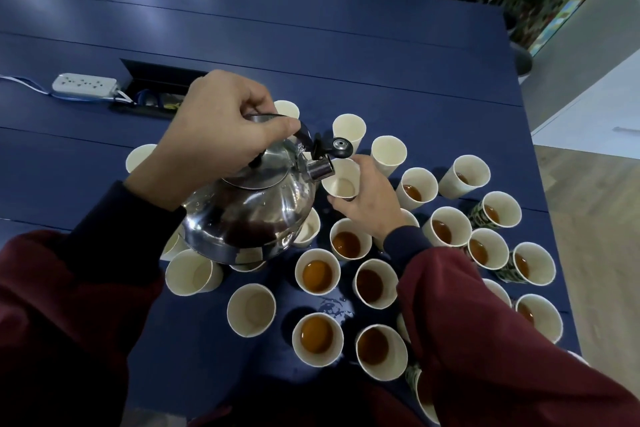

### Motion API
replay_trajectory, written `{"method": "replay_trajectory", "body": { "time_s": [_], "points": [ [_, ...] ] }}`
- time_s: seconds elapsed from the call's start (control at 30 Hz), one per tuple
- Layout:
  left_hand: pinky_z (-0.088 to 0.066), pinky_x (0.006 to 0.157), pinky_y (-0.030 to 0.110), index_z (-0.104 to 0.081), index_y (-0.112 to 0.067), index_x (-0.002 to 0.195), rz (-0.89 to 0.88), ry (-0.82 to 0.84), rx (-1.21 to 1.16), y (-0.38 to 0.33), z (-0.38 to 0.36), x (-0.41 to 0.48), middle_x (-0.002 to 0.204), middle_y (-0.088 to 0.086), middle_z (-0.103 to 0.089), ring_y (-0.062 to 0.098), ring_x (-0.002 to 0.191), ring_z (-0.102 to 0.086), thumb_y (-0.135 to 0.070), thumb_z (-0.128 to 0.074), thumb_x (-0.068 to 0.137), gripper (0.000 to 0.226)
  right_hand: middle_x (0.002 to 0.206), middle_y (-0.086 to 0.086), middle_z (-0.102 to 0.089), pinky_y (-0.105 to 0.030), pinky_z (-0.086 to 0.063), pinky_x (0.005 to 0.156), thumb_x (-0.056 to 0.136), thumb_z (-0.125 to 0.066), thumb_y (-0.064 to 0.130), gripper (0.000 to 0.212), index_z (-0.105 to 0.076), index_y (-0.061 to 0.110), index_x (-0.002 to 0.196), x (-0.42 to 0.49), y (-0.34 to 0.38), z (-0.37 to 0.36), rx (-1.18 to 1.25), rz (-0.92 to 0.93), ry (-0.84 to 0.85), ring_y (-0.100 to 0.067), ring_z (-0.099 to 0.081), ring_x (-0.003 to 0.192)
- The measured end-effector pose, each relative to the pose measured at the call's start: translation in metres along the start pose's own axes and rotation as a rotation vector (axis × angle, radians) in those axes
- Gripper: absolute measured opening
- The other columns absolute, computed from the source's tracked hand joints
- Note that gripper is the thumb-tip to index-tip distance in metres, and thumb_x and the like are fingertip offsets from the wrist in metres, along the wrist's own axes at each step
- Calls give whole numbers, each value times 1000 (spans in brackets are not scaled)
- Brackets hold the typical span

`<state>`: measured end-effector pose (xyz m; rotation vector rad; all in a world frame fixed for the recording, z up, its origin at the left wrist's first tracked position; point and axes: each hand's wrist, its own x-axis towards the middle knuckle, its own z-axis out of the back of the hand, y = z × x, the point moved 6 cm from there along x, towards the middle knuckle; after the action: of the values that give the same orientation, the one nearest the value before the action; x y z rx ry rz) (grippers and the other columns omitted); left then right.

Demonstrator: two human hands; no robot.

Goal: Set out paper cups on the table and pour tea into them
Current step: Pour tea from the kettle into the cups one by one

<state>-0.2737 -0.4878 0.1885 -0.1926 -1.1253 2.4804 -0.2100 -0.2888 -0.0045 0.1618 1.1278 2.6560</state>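
steel kettle (pixel 256 215) gripped by left hand (pixel 214 128); right hand (pixel 367 199) grips cup (pixel 341 180) at its spout (pixel 320 168).

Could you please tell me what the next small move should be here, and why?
Probably tip the kettle a little more so it starts pouring. The left hand grips its handle, the spout sits over the rim of the cup that the right hand holds, and that cup looks empty.

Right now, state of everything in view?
Shiny steel kettle: tilted, spout cap open.
Left hand: grips kettle handle.
Right hand: holds white paper cup, empty, under spout.
Front-right paper cups: hold tea.
Left paper cups: empty.
Blue table: puddle among cups.
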Motion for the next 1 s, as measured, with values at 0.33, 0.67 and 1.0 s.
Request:
{"method": "replay_trajectory", "body": {
  "time_s": [0.33, 0.67, 1.0],
  "points": [
    [-40, 58, 26, -70, -12, 69, -51, 3, 170, -12, -16, 10, 60, 5, -60, 11, 54, -50, -35, -79, 82, 28, 121, -2, -61, -39, -50, 87, 75, -82, 33, 69, -49, 21, 134, -5, 10, 5, -73, 68, -55, -23, -57, 112],
    [-36, 54, 17, -72, -12, 72, -52, -9, 205, -18, -24, 13, 56, -6, -58, 6, 54, -51, -36, -79, 82, 27, 123, -3, -60, -44, -51, 91, 73, -84, 35, 71, -48, 19, 132, -8, 2, 10, -62, 24, -64, -25, -58, 113],
    [-39, 60, 24, -72, -9, 71, -74, -24, 241, -22, -26, 19, 58, 2, -60, 16, 61, -55, -35, -78, 82, 29, 125, -3, -56, -37, -48, 92, 73, -85, 36, 71, -48, 19, 131, -3, -2, 13, -90, 24, -38, -23, -56, 113]
  ]
}}
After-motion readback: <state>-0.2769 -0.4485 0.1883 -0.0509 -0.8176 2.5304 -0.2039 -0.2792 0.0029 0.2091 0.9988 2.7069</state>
